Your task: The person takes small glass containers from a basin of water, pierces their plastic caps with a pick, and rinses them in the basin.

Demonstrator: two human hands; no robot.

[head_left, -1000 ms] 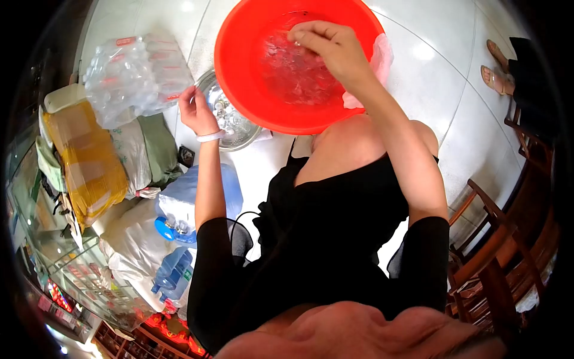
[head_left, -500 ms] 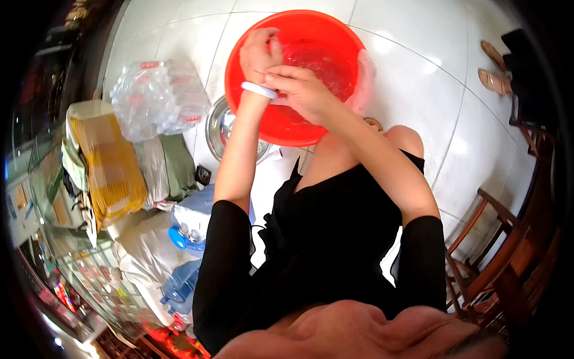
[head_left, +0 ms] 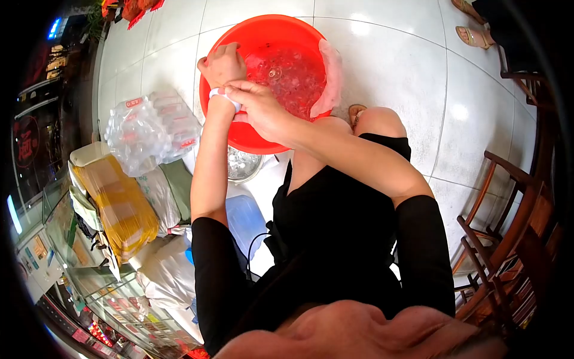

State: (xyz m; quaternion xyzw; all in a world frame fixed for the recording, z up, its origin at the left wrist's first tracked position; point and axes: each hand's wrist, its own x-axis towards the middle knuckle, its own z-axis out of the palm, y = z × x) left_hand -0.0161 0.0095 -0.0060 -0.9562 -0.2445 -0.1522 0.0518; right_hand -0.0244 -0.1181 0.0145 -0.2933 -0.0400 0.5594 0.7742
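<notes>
My left hand (head_left: 224,64) is held over the near-left part of a large red basin (head_left: 257,27), fingers apart and loosely bent, with nothing in them. Around its wrist sits a white bangle (head_left: 232,105). My right hand (head_left: 257,110) reaches across, its thumb and fingers closed on the bangle at the wrist. Inside the basin is water with small pieces that I cannot make out. A pale pink, limp thing (head_left: 330,78), perhaps a glove or cloth, hangs over the basin's right rim. Partly under the basin, a shiny metal bowl (head_left: 244,166) shows.
Shrink-wrapped plastic bottles (head_left: 152,128) lie left of the basin. Nearer stand a yellow-taped box (head_left: 116,200), white sacks (head_left: 170,278) and a blue plastic container (head_left: 244,221). Wooden chairs (head_left: 502,239) are at right. Another person's sandalled foot (head_left: 475,37) shows at the upper right.
My right hand has shifted from just above the bangle to gripping it. My left hand has turned at the wrist. The view has swung, so the basin appears further left.
</notes>
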